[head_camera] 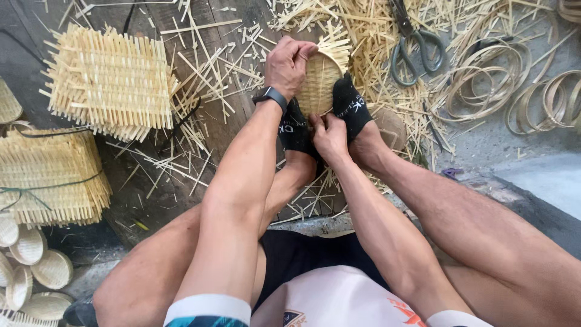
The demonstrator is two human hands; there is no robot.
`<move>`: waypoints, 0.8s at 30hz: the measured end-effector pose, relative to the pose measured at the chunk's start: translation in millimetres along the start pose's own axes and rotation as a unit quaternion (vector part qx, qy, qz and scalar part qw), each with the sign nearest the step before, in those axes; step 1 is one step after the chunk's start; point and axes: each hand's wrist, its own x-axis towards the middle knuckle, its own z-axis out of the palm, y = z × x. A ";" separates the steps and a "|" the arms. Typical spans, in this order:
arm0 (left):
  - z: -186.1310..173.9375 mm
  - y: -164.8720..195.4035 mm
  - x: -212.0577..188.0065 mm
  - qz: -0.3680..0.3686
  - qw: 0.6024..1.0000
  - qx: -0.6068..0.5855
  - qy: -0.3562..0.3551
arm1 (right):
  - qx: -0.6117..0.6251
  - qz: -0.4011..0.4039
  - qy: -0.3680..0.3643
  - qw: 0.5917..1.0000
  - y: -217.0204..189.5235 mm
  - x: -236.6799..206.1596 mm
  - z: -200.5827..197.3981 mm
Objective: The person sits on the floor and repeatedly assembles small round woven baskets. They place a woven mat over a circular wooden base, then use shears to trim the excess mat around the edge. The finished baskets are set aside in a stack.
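The wooden floor board spreads under everything, dark and littered with bamboo offcuts, running out well to the left of the left hand. On it, far left of that hand, lie two stacks of square woven bamboo mats; the lower stack is cut off by the frame edge and bound with a dark cord. Below them, in the near left corner, sits a cluster of finished small round baskets, several only partly in view.

To the right of the right hand, well apart, coils of bamboo strip rings lie on grey ground, some running out of frame. A pair of shears rests above and right of both hands on a heap of slivers, its tips cut off at the top edge.

The small round woven bamboo tray stands on edge between the person's two black-socked feet, which clamp it from either side. The left hand is closed over its upper left rim, fingers curled around the edge; a black wristband sits just below it. The right hand is closed at the tray's lower rim, just beneath it; what its fingers pinch there is hidden by the hand itself and too small to tell. Behind the right foot a round brownish object is mostly covered and cannot be identified.
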 end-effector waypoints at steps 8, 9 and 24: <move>0.8 6.8 5.5 -0.066 0.998 0.012 0.004 | 0.030 -0.102 0.096 0.990 -39.7 79.5 -55.5; 1.2 5.9 5.5 -0.081 0.997 0.007 0.007 | 0.037 -0.076 0.086 0.993 -39.7 89.0 -54.2; -24.2 18.2 5.0 -0.134 0.966 -0.177 -0.133 | -0.128 0.003 0.014 0.992 -63.5 120.9 -173.4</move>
